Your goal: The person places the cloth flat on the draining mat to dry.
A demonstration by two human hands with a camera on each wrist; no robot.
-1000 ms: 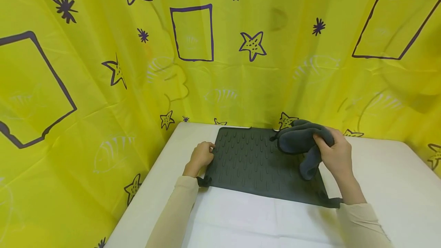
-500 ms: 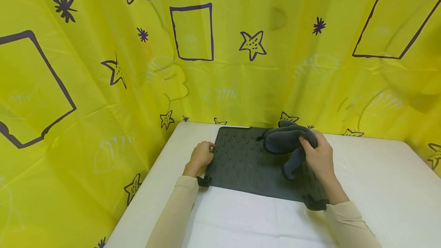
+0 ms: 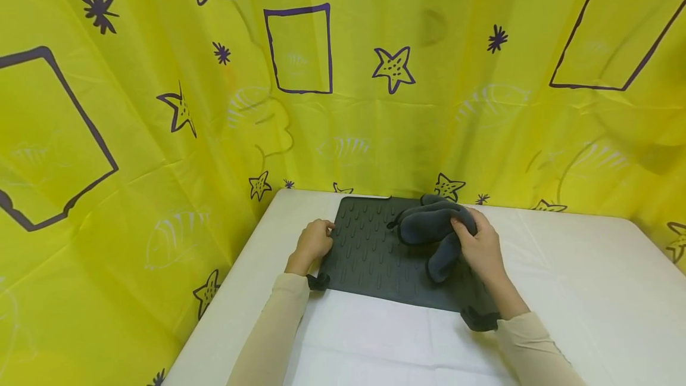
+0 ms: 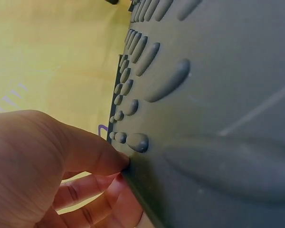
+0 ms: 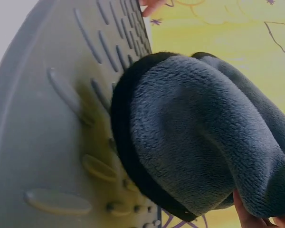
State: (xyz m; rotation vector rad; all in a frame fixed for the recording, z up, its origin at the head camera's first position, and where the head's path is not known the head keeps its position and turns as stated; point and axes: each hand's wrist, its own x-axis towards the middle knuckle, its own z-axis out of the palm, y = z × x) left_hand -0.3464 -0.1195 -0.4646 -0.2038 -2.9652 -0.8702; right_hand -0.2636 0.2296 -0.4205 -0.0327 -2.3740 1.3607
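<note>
A dark grey rubber mat (image 3: 370, 243) with raised oblong ribs is on the white table. My left hand (image 3: 313, 240) pinches its left edge; in the left wrist view the thumb (image 4: 99, 154) lies on the ribbed face and the fingers are behind the edge. In my right hand (image 3: 482, 246) is a bunched, dark grey plush cleaning cloth (image 3: 426, 226) with black trim and a small loop. The cloth hangs in folds over the mat's right half and hides part of it. Whether it touches the mat cannot be told.
The white tabletop (image 3: 573, 267) extends to the right of the mat and in front of it. A yellow curtain (image 3: 348, 124) with starfish and frame drawings closes off the back and left side. Black straps (image 3: 318, 282) are at both wrists.
My right hand has moved left with the cloth, from the mat's right side toward its middle. The left hand stays on the mat's left edge.
</note>
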